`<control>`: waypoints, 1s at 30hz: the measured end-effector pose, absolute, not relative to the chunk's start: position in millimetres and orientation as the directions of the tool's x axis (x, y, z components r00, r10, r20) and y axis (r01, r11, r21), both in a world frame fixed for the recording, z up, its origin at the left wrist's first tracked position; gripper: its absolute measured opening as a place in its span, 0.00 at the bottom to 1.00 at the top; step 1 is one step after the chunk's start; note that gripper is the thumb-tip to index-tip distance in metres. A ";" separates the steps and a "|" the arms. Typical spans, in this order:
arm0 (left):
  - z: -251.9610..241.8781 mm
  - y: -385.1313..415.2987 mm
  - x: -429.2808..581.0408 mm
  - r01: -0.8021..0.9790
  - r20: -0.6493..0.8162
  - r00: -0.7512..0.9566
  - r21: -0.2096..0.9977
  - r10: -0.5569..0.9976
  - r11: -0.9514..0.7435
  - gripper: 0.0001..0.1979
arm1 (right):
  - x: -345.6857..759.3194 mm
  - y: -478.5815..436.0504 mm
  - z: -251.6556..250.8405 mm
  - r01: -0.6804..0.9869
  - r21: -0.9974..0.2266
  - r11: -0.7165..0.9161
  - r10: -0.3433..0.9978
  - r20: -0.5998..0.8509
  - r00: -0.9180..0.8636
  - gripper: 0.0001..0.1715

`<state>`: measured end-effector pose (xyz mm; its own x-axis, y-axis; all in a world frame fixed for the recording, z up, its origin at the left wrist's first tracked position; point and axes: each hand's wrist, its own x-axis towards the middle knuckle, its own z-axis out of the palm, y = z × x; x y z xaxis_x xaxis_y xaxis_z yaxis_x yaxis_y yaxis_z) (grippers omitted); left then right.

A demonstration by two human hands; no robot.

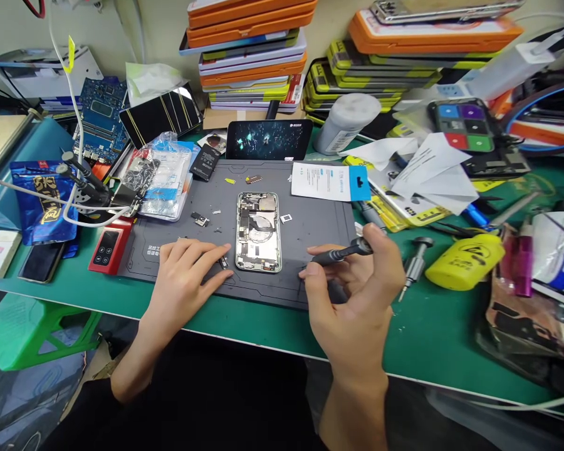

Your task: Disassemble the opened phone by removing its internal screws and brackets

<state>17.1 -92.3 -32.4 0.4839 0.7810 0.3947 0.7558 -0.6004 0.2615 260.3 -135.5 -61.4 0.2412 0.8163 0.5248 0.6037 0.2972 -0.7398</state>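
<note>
An opened phone (258,232) lies face down on a dark grey work mat (225,200), its inner parts showing. My left hand (188,272) rests flat on the mat just left of the phone's lower corner, fingers stretched out, with a small dark part at the fingertips. My right hand (357,282) is to the right of the phone, fingers closed around a black screwdriver (341,254) whose tip points left toward the phone. Small loose parts (200,219) lie on the mat left of the phone.
A lit phone (269,139) stands propped behind the mat. Stacks of orange and yellow cases (249,50) line the back. A yellow bottle (465,260) and a second screwdriver (416,257) lie at the right. A red device (108,247) and blue bag (40,200) sit left.
</note>
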 end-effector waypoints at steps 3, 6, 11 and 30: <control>-32.1 -92.8 16.6 0.745 0.379 0.483 0.295 0.789 -0.598 0.12 | 260.0 -135.6 -61.6 0.612 -0.737 0.286 0.818 0.520 0.245 0.45; -31.8 -92.8 16.7 0.739 0.377 0.488 0.301 0.787 -0.602 0.12 | 259.3 -135.5 -62.1 0.616 -0.734 0.286 0.820 0.520 0.239 0.46; -31.6 -92.6 16.9 0.744 0.401 0.464 0.309 0.790 -0.593 0.13 | 259.3 -135.5 -62.8 0.617 -0.734 0.283 0.821 0.518 0.240 0.45; -32.1 -94.8 12.8 0.787 0.394 0.213 0.473 0.894 -0.396 0.14 | 260.9 -136.5 -64.0 0.602 -0.746 0.284 0.825 0.511 0.244 0.46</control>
